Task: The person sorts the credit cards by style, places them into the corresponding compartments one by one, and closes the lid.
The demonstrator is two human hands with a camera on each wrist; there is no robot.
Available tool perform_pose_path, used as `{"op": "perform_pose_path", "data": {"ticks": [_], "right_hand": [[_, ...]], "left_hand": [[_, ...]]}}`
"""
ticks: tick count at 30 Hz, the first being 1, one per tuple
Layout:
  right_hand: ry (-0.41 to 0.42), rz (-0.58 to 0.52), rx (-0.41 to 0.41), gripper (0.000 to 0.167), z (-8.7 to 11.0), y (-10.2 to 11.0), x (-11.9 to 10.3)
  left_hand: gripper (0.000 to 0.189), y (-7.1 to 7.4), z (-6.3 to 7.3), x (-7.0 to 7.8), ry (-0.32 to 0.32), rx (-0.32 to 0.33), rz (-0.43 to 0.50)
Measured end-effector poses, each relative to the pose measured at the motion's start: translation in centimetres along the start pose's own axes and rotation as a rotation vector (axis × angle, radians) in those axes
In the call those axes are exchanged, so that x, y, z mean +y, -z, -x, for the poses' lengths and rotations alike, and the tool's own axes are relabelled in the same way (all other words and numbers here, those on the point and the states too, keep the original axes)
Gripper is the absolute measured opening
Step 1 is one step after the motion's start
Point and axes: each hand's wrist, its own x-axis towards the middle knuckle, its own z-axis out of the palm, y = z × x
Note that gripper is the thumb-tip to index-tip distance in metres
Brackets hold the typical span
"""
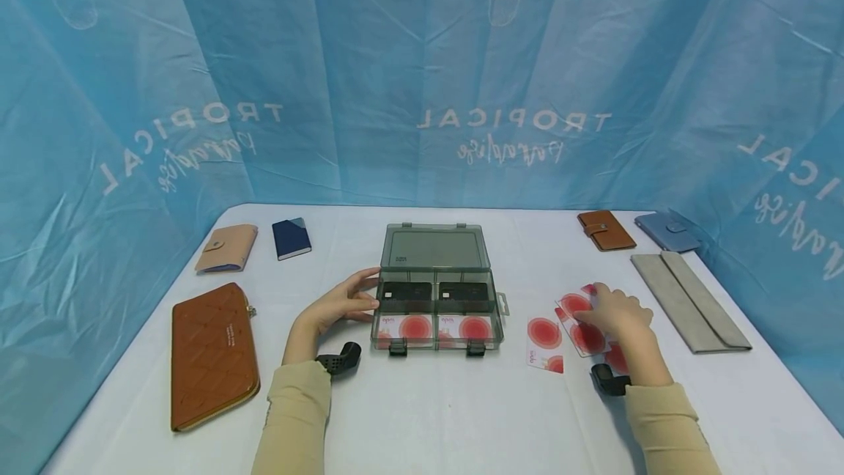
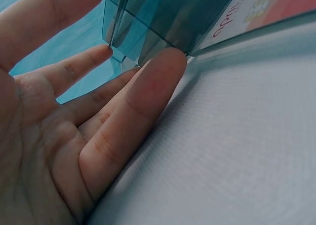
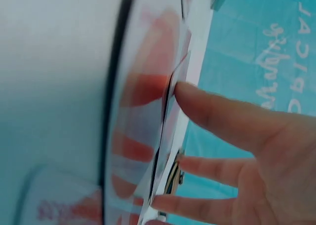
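Note:
A translucent green-grey divided box (image 1: pixel 435 246) stands with its lid raised. Its back compartments hold black cards (image 1: pixel 464 292), its front ones white cards with red circles (image 1: pixel 401 327). My left hand (image 1: pixel 341 300) rests its spread fingertips against the box's left side, as the left wrist view also shows. On the right, several loose red-and-white cards (image 1: pixel 544 343) lie overlapping on the table. Over them my right hand (image 1: pixel 618 311) reaches down, fairly straight fingers touching a card (image 3: pixel 168 101) whose edge sits above the others. The palm hides part of the cards.
At left lie a brown quilted wallet (image 1: pixel 214 358), a beige card holder (image 1: pixel 227 248) and a navy notebook-like holder (image 1: pixel 291 238). At right are a brown snap wallet (image 1: pixel 606 230), a blue one (image 1: pixel 667 231) and a long grey wallet (image 1: pixel 691 303). Blue curtains (image 1: pixel 422 79) enclose the white table.

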Motion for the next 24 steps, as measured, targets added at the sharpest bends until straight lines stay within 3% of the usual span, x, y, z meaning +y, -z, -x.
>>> {"op": "perform_pose_path", "data": {"ticks": [6, 10, 16, 24], "right_hand": [[0.011, -0.029, -0.010, 0.086, -0.4, -0.1, 0.4], [0.010, -0.081, 0.024, 0.094, -0.9, -0.3, 0.5], [0.107, -0.280, 0.111, 0.079, -1.4, -0.5, 0.2], [0.237, -0.580, 0.087, 0.066, -0.8, 0.2, -1.4]], "left_hand": [[0.077, 0.0, -0.1, 0.2, 0.004, 0.005, -0.003], [0.077, 0.0, -0.1, 0.1, 0.013, 0.012, -0.007], [0.077, -0.1, 0.0, 0.1, 0.012, 0.016, 0.000], [0.077, -0.1, 0.0, 0.1, 0.012, 0.014, -0.008]]}}
